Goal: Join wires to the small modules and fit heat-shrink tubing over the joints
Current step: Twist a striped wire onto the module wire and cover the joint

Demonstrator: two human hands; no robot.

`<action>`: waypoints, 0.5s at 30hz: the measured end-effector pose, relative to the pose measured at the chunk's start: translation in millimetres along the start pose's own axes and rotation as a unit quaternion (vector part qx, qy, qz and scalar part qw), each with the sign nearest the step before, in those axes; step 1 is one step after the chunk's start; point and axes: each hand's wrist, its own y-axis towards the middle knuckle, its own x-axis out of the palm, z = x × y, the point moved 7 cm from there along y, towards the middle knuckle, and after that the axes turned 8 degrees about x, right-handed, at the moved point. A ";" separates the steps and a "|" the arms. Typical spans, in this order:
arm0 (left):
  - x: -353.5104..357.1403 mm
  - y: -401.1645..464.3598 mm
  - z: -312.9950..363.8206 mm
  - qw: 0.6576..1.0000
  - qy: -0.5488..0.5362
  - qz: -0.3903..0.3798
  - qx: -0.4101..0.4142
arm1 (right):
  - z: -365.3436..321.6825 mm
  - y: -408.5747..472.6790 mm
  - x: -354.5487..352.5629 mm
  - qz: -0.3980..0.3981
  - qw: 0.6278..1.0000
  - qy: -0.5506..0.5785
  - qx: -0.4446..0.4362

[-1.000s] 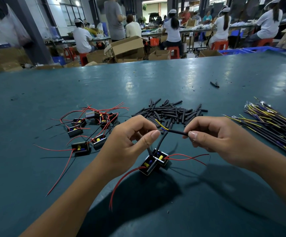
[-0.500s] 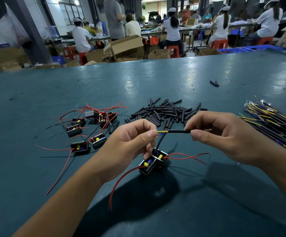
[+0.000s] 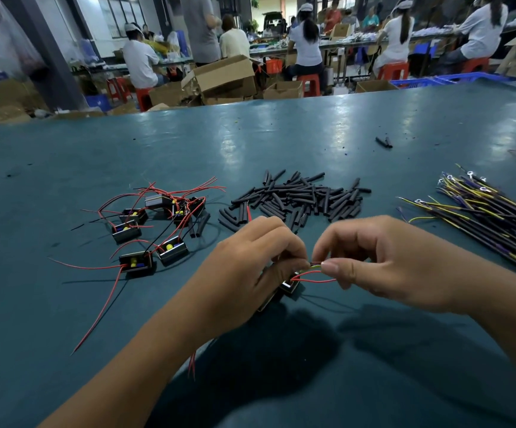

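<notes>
Left hand: fingers curled, thumb and fingertips pinching the wire ends at the point where both hands meet. Back of hand faces the camera.
Right hand: fingers curled, thumb and forefinger pinching the same wire ends from the right side. Fingertips of both hands almost touch.
Joint: short run of red and yellow-green wire visible between the two pinches. Whether the ends are twisted together cannot be told.
Module: small black unit, just below the hands, partly hidden by the left hand. Whether it rests on the table or hangs cannot be told. A red wire loop runs from it up to the pinch.
Second red lead: shows below the left wrist, lying on the table.
Tubing: loose heap of short black pieces on the table, just beyond the hands.
Spare modules: group with red and black leads, left of the heap.
Wire bundle: yellow and dark wires with ring terminals, at the right edge.
Table: blue-green surface.
Background: seated people at benches, cardboard boxes, red stools.
</notes>
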 end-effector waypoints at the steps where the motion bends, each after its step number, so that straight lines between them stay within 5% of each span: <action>1: 0.1 0.3 -0.4 1.000 0.003 0.001 -0.002 | -0.9 -0.1 -2.1 0.028 0.999 -0.028 -0.008; 5: 0.9 0.8 -4.6 1.000 0.010 0.001 -0.024 | -7.9 -0.3 -5.3 0.135 0.978 -0.156 -0.037; 9: -0.1 0.8 -8.1 0.998 0.007 0.009 -0.054 | -5.6 1.5 -1.7 0.157 0.970 -0.186 -0.024; 15: -3.4 1.6 -5.4 0.993 0.011 0.062 -0.095 | 4.5 6.1 -3.9 0.146 0.989 -0.032 0.017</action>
